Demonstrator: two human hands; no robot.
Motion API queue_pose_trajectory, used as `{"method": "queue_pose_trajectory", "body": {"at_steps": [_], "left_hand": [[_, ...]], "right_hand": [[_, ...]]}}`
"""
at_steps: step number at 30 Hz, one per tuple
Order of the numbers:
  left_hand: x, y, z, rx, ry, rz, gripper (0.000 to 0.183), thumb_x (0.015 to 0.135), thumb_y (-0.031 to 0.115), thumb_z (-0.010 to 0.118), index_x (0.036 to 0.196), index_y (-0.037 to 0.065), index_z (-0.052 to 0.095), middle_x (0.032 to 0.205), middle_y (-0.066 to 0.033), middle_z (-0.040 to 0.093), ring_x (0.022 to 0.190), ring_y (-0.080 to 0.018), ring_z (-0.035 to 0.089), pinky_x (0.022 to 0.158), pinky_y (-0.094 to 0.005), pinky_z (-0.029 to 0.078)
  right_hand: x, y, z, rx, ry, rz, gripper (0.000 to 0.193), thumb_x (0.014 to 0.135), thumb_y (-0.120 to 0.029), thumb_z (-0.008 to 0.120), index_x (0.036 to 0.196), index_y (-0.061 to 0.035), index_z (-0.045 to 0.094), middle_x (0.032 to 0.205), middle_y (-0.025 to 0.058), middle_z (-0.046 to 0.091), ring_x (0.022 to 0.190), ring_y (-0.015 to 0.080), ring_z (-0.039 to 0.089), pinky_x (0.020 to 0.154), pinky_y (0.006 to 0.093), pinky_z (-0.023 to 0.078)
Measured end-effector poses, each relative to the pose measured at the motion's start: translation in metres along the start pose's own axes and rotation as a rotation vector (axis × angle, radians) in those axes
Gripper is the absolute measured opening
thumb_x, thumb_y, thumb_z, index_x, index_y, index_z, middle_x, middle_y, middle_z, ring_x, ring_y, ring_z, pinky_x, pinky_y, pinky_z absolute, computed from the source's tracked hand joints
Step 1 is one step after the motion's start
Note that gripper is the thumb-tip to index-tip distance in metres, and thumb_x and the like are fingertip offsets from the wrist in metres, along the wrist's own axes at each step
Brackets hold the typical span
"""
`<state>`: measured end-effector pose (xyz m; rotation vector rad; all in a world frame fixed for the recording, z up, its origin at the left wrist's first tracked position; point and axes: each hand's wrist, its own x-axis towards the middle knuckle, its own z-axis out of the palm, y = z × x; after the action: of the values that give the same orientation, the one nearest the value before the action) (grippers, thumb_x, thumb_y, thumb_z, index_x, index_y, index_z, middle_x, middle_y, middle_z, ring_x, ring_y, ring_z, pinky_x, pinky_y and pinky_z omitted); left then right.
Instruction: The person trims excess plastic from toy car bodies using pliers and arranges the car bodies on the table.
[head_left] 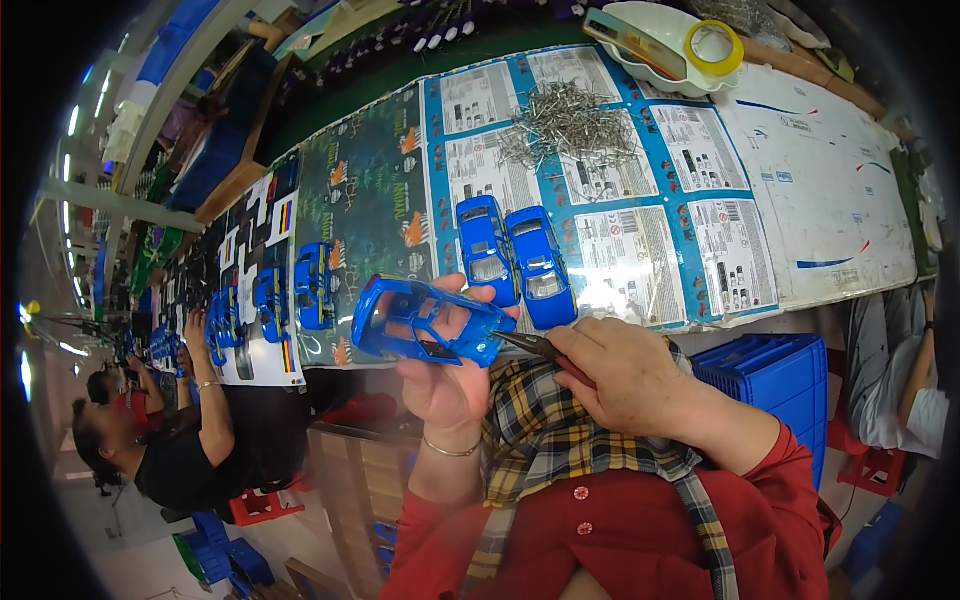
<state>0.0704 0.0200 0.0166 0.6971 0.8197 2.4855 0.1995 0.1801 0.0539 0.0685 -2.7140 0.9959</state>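
Left hand (443, 393): fingers curled round blue car shell (383, 334), at table's (820, 215) near edge | right hand (632, 376): fingers wrapped round pliers (530, 343), tip at shell's right end (two blue cars (541, 262) lie beyond)

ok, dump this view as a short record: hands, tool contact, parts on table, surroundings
left_hand: left hand holding blue car shell
right_hand: right hand gripping pliers
tool_contact: plier tips at the shell's right end; exact contact unclear
parts_near: two blue toy cars, side by side, just beyond the hands
parts_left: more blue toy cars along the table
fasteners: pile of thin metal pieces
far_edge: white dish with yellow tape roll
floor_right: blue crate
others: co-worker at left
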Motion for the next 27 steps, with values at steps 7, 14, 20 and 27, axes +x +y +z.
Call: {"method": "queue_pose_trajectory", "body": {"at_steps": [7, 14, 20, 27], "left_hand": [[-0.001, 0.003, 0.006, 0.151, 0.034, 0.006, 0.069, 0.090, 0.015, 0.063, 0.148, 0.024, 0.026, 0.133, -0.0215, 0.045, 0.116, -0.0375, 0.055, 0.090, -0.0618, 0.050], [-0.001, 0.001, 0.022, 0.355, 0.221, -0.006, 0.087, 0.077, -0.021, 0.038, 0.150, 0.020, 0.013, 0.121, -0.0159, 0.046, 0.108, -0.0282, 0.058, 0.085, -0.0542, 0.055], [0.003, -0.001, 0.024, 0.372, 0.265, 0.009, 0.062, 0.072, -0.024, 0.030, 0.129, 0.003, 0.033, 0.116, -0.0166, 0.047, 0.106, -0.0282, 0.059, 0.082, -0.0462, 0.060], [0.002, -0.008, 0.015, 0.486, 0.250, 0.019, 0.060, 0.076, -0.021, 0.032, 0.131, 0.004, 0.033, 0.116, -0.0173, 0.048, 0.104, -0.0279, 0.060, 0.079, -0.0460, 0.060]], "right_hand": [[0.002, 0.000, -0.003, -0.062, -0.019, -0.031, 0.033, 0.078, -0.017, 0.069, 0.107, -0.0055, 0.057, 0.085, 0.0089, 0.057, 0.074, 0.0276, 0.060, 0.063, 0.0383, 0.049], [0.005, -0.005, -0.003, -0.090, -0.064, -0.017, 0.037, 0.077, -0.015, 0.070, 0.110, -0.0033, 0.056, 0.089, 0.0103, 0.059, 0.078, 0.0288, 0.060, 0.066, 0.0394, 0.049], [0.010, -0.005, -0.001, -0.270, -0.001, -0.103, 0.038, 0.072, -0.013, 0.067, 0.107, -0.0025, 0.057, 0.084, 0.0077, 0.055, 0.071, 0.0240, 0.057, 0.060, 0.0366, 0.048], [0.014, 0.002, 0.003, -0.360, -0.038, -0.132, 0.035, 0.070, -0.011, 0.063, 0.103, -0.0020, 0.057, 0.081, 0.0077, 0.055, 0.070, 0.0229, 0.057, 0.055, 0.0348, 0.050]]}}
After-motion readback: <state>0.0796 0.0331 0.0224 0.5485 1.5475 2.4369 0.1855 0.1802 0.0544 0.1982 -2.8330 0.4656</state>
